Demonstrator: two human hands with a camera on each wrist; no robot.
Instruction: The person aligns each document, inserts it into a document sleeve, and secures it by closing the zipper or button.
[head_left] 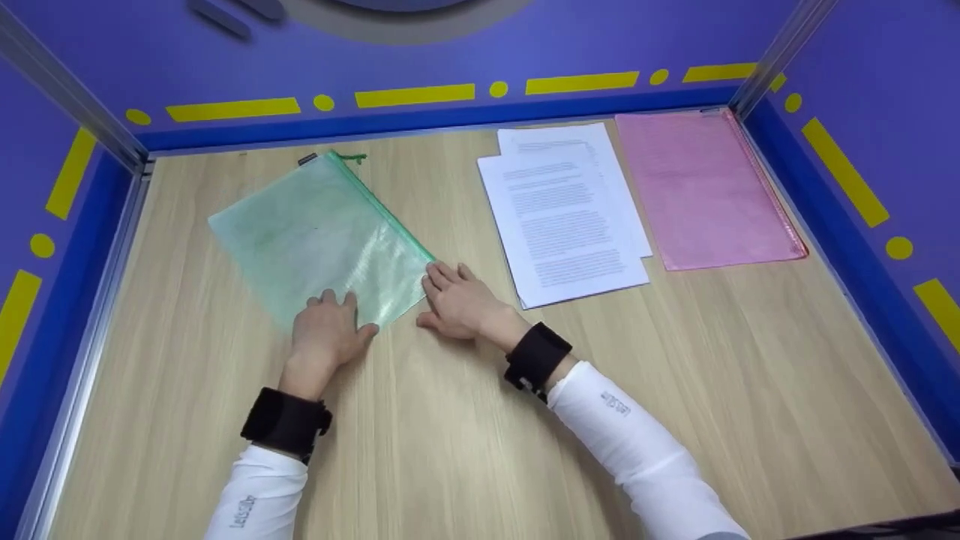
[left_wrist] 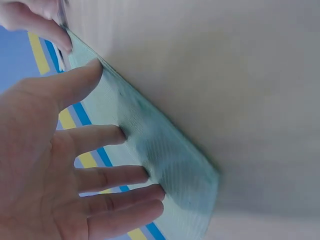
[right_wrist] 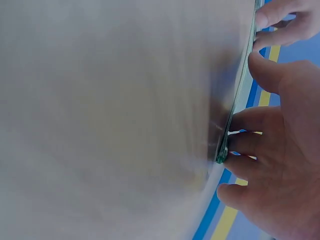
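Observation:
A translucent green zipper document pouch (head_left: 300, 232) lies turned at an angle on the left of the table, its green zip edge (head_left: 386, 217) running down to the right. My left hand (head_left: 326, 330) touches its near edge, fingertips on the surface; the left wrist view shows these fingers (left_wrist: 112, 175) spread and fairly straight. At the pouch's right corner, by the zip's lower end, rests my right hand (head_left: 461, 304), fingers extended over it. From the right wrist, the fingertips (right_wrist: 242, 120) meet the thin green edge, and the thumb stays off to the side.
Printed paper sheets (head_left: 562, 225) lie in two overlapping stacks right of the pouch. Beyond them, a pink zipper pouch (head_left: 705, 195) lies flat by the right wall. Blue and purple panels (head_left: 420, 67) with yellow marks enclose the wooden table (head_left: 450, 442) at the back and sides.

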